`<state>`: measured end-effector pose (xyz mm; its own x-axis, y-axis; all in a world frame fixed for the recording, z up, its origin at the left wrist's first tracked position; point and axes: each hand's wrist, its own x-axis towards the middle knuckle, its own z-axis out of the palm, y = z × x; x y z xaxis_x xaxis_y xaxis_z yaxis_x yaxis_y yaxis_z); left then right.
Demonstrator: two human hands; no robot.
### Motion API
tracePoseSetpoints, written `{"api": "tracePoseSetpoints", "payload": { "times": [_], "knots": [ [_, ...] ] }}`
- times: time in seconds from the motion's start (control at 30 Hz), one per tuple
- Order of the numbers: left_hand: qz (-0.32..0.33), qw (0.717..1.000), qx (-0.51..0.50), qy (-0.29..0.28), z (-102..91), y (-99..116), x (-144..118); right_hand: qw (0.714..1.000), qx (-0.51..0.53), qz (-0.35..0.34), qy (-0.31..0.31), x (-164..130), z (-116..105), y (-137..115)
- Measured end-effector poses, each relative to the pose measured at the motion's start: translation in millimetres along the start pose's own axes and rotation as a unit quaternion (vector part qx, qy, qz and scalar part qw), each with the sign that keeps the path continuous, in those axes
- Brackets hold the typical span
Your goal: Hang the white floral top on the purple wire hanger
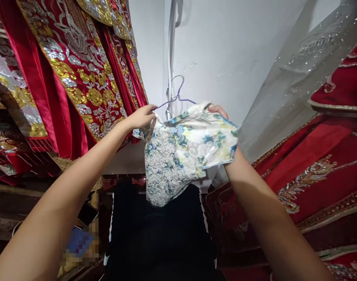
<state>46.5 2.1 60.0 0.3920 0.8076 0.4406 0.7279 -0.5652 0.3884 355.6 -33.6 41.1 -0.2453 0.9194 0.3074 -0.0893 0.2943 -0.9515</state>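
A short-sleeved floral shirt (166, 164) in white, blue and yellow is held up in front of me on a thin purple hanger (178, 96). The hanger's hook points upward, beside a narrow white vertical strip on the wall. My left hand (146, 115) pinches the shirt's shoulder near the hanger's left end. At the other shoulder, my right hand (218, 111) grips the cloth, its fingers curled over the top edge. Fabric covers most of that hand and wrist.
Red garments with gold and silver embroidery (87, 70) hang at the left. More red beaded garments (313, 164) and a sheer sparkling cloth (272, 93) fill the right side. A white wall (219, 47) stands ahead. A phone (88, 214) lies at lower left.
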Motion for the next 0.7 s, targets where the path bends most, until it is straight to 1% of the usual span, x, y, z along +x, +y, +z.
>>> {"api": "tracePoseSetpoints", "payload": {
  "times": [0.03, 0.1, 0.17, 0.2, 0.27, 0.33, 0.37, 0.4, 0.43, 0.5, 0.53, 0.57, 0.6, 0.67, 0.7],
  "knots": [
    [0.023, 1.0, -0.009, 0.018, -1.8, 7, 2, 1.0, 0.021, 0.003, -0.004, -4, -6, -5],
    [0.062, 0.996, -0.027, 0.056, -6.6, 23, 4, 0.996, 0.072, 0.043, -0.043, -17, -11, -12],
    [0.088, 0.993, -0.05, 0.067, -11.6, 41, 2, 0.991, 0.066, 0.069, -0.097, -34, -4, -13],
    [0.094, 0.992, -0.061, 0.053, -13.6, 51, 0, 0.988, 0.044, 0.069, -0.13, -43, 4, -12],
    [0.077, 0.995, -0.067, -0.011, -16.4, 68, -7, 0.975, -0.031, 0.046, -0.216, -55, 23, -9],
    [0.039, 0.993, -0.058, -0.093, -18.6, 82, -16, 0.942, -0.129, 0.001, -0.309, -58, 39, -2],
    [0.024, 0.99, -0.056, -0.131, -20.1, 86, -22, 0.924, -0.181, -0.028, -0.335, -57, 43, 2],
    [0.017, 0.984, -0.058, -0.165, -22.3, 88, -27, 0.911, -0.233, -0.063, -0.335, -53, 45, 7],
    [0.017, 0.979, -0.065, -0.194, -25.4, 88, -32, 0.902, -0.282, -0.108, -0.307, -48, 46, 13],
    [0.018, 0.968, -0.084, -0.234, -34.2, 84, -41, 0.884, -0.368, -0.196, -0.212, -37, 45, 31],
    [0.013, 0.967, -0.09, -0.238, -39.4, 81, -45, 0.87, -0.403, -0.225, -0.176, -32, 47, 42],
    [0.005, 0.968, -0.093, -0.234, -44.8, 77, -48, 0.854, -0.43, -0.244, -0.16, -27, 51, 54],
    [-0.004, 0.971, -0.091, -0.222, -50.1, 75, -51, 0.839, -0.448, -0.263, -0.163, -24, 57, 65],
    [-0.016, 0.98, -0.077, -0.18, -59.2, 71, -56, 0.809, -0.462, -0.307, -0.194, -19, 75, 84],
    [-0.02, 0.985, -0.068, -0.156, -62.7, 70, -59, 0.799, -0.46, -0.328, -0.204, -17, 85, 90]
  ]
}}
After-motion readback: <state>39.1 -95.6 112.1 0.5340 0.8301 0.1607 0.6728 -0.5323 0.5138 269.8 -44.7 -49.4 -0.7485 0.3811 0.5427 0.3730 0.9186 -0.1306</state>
